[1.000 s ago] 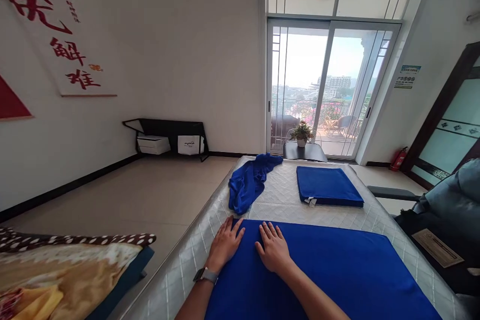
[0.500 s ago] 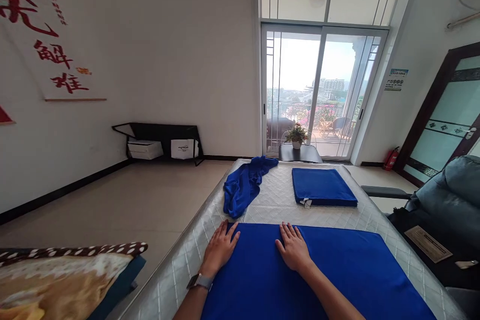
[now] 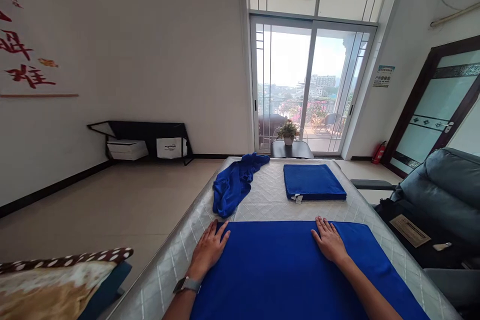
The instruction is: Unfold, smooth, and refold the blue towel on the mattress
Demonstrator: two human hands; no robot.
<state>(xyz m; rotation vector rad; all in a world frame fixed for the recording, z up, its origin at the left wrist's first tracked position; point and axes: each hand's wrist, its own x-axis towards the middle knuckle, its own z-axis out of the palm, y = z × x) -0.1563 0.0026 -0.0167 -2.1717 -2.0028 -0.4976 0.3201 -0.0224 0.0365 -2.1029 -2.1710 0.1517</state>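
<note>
A smooth blue cloth (image 3: pixel 277 270) lies spread over the near part of a quilted, pale mattress (image 3: pixel 262 205). My left hand (image 3: pixel 211 246) rests flat on its far left corner, fingers apart, with a watch on the wrist. Farther right, my right hand (image 3: pixel 330 240) presses flat near the far edge, its fingers stretched out. Beyond the spread cloth sits a neat stack of folded blue cloths (image 3: pixel 314 180) with white tags at its front. To the left of that stack is a crumpled blue cloth (image 3: pixel 234 182).
A patterned blanket (image 3: pixel 63 285) is at the lower left. On the right stands a dark armchair (image 3: pixel 442 185) with a brown card (image 3: pixel 409 230) on it. A potted plant (image 3: pixel 288 132) stands on a chair past the mattress. A black rack (image 3: pixel 144 132) stands by the wall.
My right hand has slid to the right along the cloth's far edge. My left hand stays at the far left corner. The view has turned slightly right.
</note>
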